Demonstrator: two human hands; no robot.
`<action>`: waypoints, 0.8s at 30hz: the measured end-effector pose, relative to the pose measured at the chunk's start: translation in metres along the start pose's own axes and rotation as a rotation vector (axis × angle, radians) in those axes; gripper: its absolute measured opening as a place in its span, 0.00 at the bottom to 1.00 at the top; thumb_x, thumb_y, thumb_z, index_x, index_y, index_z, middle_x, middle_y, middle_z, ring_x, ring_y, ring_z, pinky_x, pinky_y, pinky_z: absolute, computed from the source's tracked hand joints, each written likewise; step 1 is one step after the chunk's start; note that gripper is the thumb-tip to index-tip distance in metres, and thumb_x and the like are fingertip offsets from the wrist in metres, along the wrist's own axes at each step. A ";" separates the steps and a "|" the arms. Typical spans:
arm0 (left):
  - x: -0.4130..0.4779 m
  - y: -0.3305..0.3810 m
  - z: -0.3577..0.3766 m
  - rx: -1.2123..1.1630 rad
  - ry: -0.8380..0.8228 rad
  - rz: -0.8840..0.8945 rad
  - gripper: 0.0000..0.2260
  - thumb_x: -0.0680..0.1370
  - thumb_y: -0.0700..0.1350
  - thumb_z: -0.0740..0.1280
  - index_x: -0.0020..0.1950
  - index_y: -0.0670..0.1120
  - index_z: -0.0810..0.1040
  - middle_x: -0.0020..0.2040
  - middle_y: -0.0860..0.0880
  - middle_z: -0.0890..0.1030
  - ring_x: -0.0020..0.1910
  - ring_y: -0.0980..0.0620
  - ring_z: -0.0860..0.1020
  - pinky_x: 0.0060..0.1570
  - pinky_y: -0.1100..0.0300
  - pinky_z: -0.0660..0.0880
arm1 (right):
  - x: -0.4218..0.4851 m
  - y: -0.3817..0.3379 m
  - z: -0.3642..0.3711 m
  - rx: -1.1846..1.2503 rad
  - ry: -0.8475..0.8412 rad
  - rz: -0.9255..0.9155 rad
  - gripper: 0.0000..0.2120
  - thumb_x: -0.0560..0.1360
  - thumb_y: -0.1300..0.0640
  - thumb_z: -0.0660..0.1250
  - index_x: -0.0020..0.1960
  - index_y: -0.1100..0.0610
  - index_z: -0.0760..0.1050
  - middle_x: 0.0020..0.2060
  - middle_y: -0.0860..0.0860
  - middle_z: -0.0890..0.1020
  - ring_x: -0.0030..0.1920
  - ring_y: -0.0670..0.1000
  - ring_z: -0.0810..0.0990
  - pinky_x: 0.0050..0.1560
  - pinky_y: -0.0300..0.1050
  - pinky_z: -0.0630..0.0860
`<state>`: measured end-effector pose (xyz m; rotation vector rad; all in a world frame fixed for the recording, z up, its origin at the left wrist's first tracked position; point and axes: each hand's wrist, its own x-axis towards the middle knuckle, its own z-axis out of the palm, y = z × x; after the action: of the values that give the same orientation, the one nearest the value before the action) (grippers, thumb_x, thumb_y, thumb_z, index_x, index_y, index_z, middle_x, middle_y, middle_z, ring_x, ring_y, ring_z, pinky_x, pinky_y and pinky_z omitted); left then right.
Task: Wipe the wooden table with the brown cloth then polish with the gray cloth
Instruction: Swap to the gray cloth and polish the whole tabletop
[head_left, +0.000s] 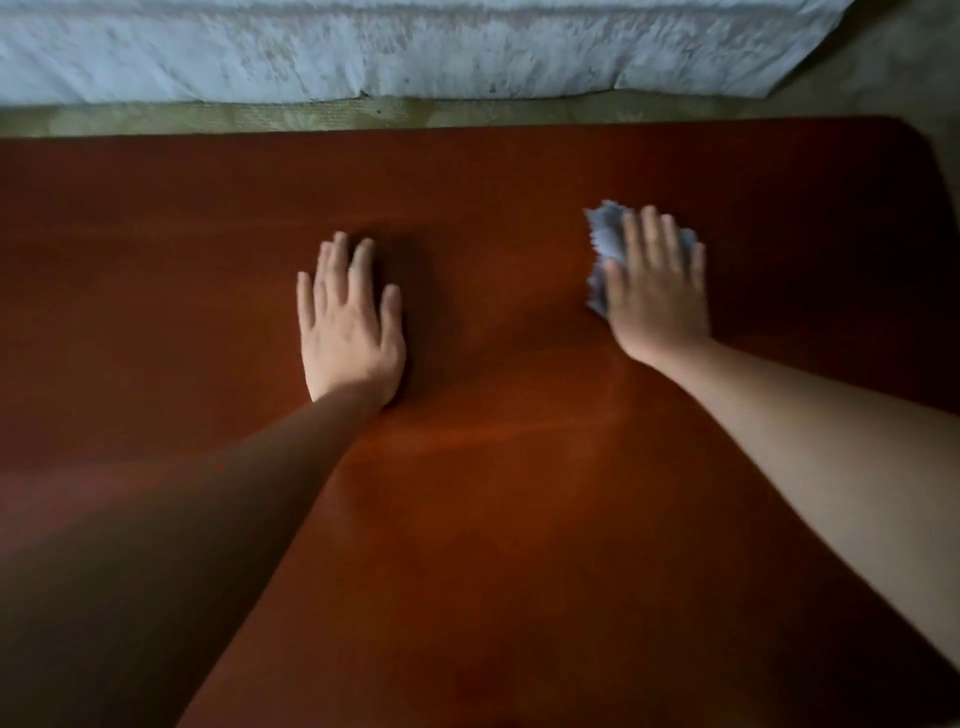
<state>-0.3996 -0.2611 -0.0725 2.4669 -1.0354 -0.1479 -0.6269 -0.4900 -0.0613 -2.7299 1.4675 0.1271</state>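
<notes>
Head view, looking straight down: the wooden table (493, 519) fills nearly the whole picture, a deep reddish-brown top with a smooth, faintly glossy surface and a soft sheen streaking across the middle. Its far right corner, up at 1 o'clock, is rounded.

Over at 2 o'clock from the centre sits the gray cloth (605, 234), a crumpled, pale bluish-gray wad lying right on the tabletop. Only its left and far edges peek out, ruffled and uneven, and it reads a little blurred. The right hand (657, 301) lies flat on top of it, palm down, fingers straight and slightly spread, pressing the cloth to the wood rather than pinching it.

At about 10 o'clock, the left hand (350, 332) rests palm down on bare wood, fingers straight and close together, holding nothing, well apart from the cloth.

Beyond the table's far edge at 12 o'clock runs a dull strip of floor (363, 117), then a whitish, stained padded surface (415, 52).
</notes>
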 end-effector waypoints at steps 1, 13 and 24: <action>-0.020 0.001 -0.001 -0.003 -0.021 0.035 0.26 0.85 0.55 0.50 0.82 0.47 0.62 0.83 0.46 0.58 0.83 0.47 0.53 0.81 0.47 0.47 | -0.012 0.016 -0.002 0.009 -0.030 0.048 0.34 0.84 0.40 0.38 0.86 0.55 0.48 0.85 0.56 0.52 0.85 0.56 0.49 0.82 0.64 0.48; -0.112 -0.007 -0.028 -0.390 -0.180 -0.069 0.29 0.84 0.54 0.51 0.83 0.45 0.56 0.83 0.46 0.57 0.83 0.51 0.50 0.77 0.62 0.40 | -0.183 -0.123 0.006 -0.002 -0.081 -0.275 0.33 0.84 0.41 0.45 0.85 0.57 0.54 0.84 0.56 0.56 0.84 0.57 0.51 0.82 0.63 0.49; -0.237 0.051 -0.012 0.043 -0.213 0.011 0.28 0.85 0.57 0.48 0.83 0.47 0.57 0.84 0.47 0.53 0.84 0.52 0.44 0.81 0.45 0.40 | -0.283 -0.038 0.015 0.036 -0.146 -0.424 0.32 0.87 0.41 0.46 0.86 0.54 0.48 0.85 0.54 0.49 0.85 0.53 0.45 0.82 0.62 0.46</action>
<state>-0.5983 -0.1228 -0.0570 2.5251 -1.1496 -0.3959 -0.7515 -0.2325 -0.0505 -2.8564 0.8252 0.2724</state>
